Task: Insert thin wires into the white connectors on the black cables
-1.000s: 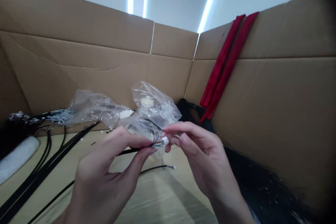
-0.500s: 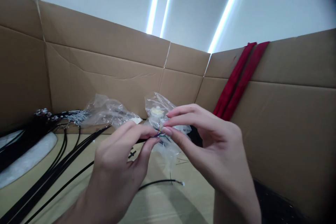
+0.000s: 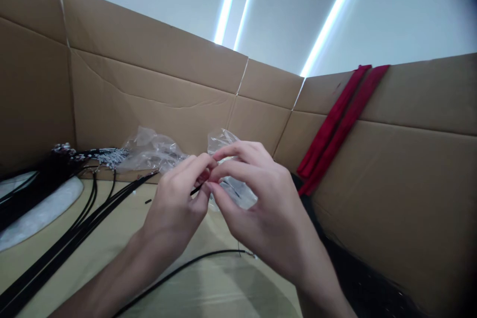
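My left hand (image 3: 179,196) pinches a thin black cable (image 3: 196,189) between thumb and bent fingers, above the middle of the table. Against its fingertips press the thumb and index finger of my right hand (image 3: 259,191), closed in a pinch at the cable's end. The thin coloured wires at that end, seen half a second ago, are hidden now behind the fingers. Below both hands another black cable (image 3: 186,262) curves over the table, its end with a small white connector (image 3: 254,255) lying near my right wrist.
Black cables (image 3: 70,238) run along the left, beside a bundle with silvery ends (image 3: 110,156). Clear plastic bags (image 3: 151,149) lie behind the hands. Cardboard walls (image 3: 156,79) enclose the table (image 3: 208,293); red straps (image 3: 345,126) hang over the right one. A small black piece (image 3: 148,201) lies left.
My right hand has moved left and closed in against my left fingertips, covering the coloured wires. My left hand has shifted slightly. The view has tilted a little.
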Demonstrator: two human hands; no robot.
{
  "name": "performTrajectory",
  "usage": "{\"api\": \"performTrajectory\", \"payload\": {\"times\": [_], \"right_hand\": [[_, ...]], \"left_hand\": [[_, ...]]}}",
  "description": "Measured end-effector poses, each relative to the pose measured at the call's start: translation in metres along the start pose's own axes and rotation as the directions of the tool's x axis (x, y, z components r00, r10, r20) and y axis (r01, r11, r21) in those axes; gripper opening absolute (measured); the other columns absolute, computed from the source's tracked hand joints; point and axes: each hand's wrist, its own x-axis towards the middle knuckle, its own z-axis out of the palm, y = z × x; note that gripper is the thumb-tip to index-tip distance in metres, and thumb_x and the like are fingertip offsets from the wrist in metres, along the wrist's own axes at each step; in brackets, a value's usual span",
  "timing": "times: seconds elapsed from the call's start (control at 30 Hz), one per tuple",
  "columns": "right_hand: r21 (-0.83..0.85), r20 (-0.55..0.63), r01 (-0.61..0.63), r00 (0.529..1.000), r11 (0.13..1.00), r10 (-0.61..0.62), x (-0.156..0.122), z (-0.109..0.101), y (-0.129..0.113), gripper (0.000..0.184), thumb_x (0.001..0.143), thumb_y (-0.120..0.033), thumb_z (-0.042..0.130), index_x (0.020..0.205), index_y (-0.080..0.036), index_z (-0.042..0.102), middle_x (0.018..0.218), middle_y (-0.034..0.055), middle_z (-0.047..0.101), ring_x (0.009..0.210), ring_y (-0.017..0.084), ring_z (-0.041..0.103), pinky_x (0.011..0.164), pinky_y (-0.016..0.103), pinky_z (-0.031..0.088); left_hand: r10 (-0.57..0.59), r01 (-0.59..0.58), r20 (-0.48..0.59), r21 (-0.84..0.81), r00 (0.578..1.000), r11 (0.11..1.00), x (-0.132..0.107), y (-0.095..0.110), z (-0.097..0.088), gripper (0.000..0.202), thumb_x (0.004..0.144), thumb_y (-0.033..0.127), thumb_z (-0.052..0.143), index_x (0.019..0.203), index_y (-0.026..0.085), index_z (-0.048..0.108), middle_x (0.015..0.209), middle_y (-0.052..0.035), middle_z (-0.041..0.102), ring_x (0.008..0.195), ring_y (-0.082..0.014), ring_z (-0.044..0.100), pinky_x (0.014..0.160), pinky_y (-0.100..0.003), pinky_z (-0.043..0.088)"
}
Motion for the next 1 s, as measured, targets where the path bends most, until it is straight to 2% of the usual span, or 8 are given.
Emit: {"api": "performTrajectory", "payload": {"times": [0.1,0.17,0.3,0.43,0.63,0.77,0.87,1.0], "right_hand": [[0.063,-0.147,-0.039,0.988,0.997,0.048,-0.007,0.007,0.007,0.01,0.082,-0.009,0.064,0.078,-0.017,0.07,0.106,0.005,0.066,0.105,0.016,0.06,0.092,0.029,0.047],[0.236,-0.203,-0.096,0.968,0.967,0.146,-0.009,0.01,0.017,0.006,0.082,-0.014,0.068,0.079,-0.018,0.07,0.108,0.0057,0.066,0.105,0.018,0.062,0.093,0.033,0.048],[0.646,-0.134,-0.108,0.959,0.755,0.251,-0.008,0.017,0.035,0.005,0.082,-0.019,0.072,0.077,-0.021,0.071,0.098,0.0045,0.068,0.101,0.018,0.064,0.089,0.033,0.052],[0.839,-0.09,-0.069,0.961,0.54,0.263,-0.007,0.026,0.043,0.006,0.08,-0.018,0.075,0.078,-0.023,0.074,0.097,0.0025,0.068,0.098,0.014,0.064,0.083,0.026,0.054],[0.926,-0.038,-0.063,0.965,0.371,0.259,-0.013,0.031,0.044,0.004,0.084,-0.025,0.073,0.086,-0.025,0.077,0.099,0.0012,0.069,0.095,0.011,0.065,0.082,0.019,0.054],[0.94,-0.002,-0.105,0.95,0.324,0.314,-0.015,0.036,0.048,0.015,0.081,-0.019,0.076,0.094,-0.026,0.075,0.089,-0.0011,0.07,0.075,0.007,0.065,0.069,0.015,0.055],[0.944,0.004,-0.108,0.949,0.313,0.315,-0.015,0.04,0.05,0.017,0.078,-0.014,0.077,0.091,-0.026,0.076,0.08,-0.0023,0.07,0.062,0.006,0.064,0.061,0.016,0.056],[0.966,0.036,-0.117,0.945,0.23,0.326,-0.015,0.041,0.051,0.016,0.078,-0.011,0.076,0.086,-0.025,0.076,0.07,-0.0035,0.07,0.057,0.008,0.065,0.057,0.019,0.059]], "left_hand": [[-0.035,0.048,0.077,-0.163,0.996,0.986,0.007,-0.003,-0.006,0.013,0.081,0.008,0.056,0.079,0.019,0.062,0.076,0.0019,0.065,0.071,-0.0116,0.062,0.064,-0.021,0.05],[-0.041,0.07,0.112,-0.263,0.993,0.962,0.01,-0.003,-0.011,0.006,0.083,0.015,0.061,0.08,0.018,0.065,0.077,0.0006,0.068,0.07,-0.0119,0.065,0.064,-0.021,0.053],[-0.064,0.108,0.132,-0.36,0.989,0.927,0.014,0.001,-0.019,0.007,0.082,0.014,0.066,0.079,0.018,0.07,0.075,-0.0017,0.071,0.068,-0.0117,0.065,0.061,-0.018,0.054],[-0.102,0.157,0.15,-0.426,0.983,0.891,0.011,0.007,-0.023,0.008,0.081,0.014,0.068,0.079,0.02,0.073,0.073,-0.0012,0.07,0.066,-0.0109,0.064,0.059,-0.016,0.054],[-0.125,0.166,0.124,-0.418,0.984,0.893,0.005,0.011,-0.023,0.011,0.087,0.018,0.064,0.078,0.023,0.069,0.073,0.0022,0.066,0.066,-0.0065,0.061,0.058,-0.008,0.05],[-0.128,0.164,0.116,-0.393,0.985,0.905,0.005,0.012,-0.024,0.01,0.089,0.021,0.064,0.081,0.024,0.068,0.074,0.0027,0.065,0.066,-0.0058,0.06,0.056,-0.007,0.05],[-0.096,0.14,0.131,-0.387,0.987,0.912,0.005,0.013,-0.024,0.01,0.09,0.019,0.064,0.083,0.025,0.069,0.076,0.0031,0.065,0.071,-0.0052,0.064,0.063,-0.005,0.052],[-0.029,0.063,0.112,-0.322,0.993,0.945,0.004,0.013,-0.021,0.011,0.089,0.017,0.065,0.088,0.027,0.07,0.079,0.0042,0.068,0.074,-0.0051,0.068,0.068,-0.004,0.054]]}}
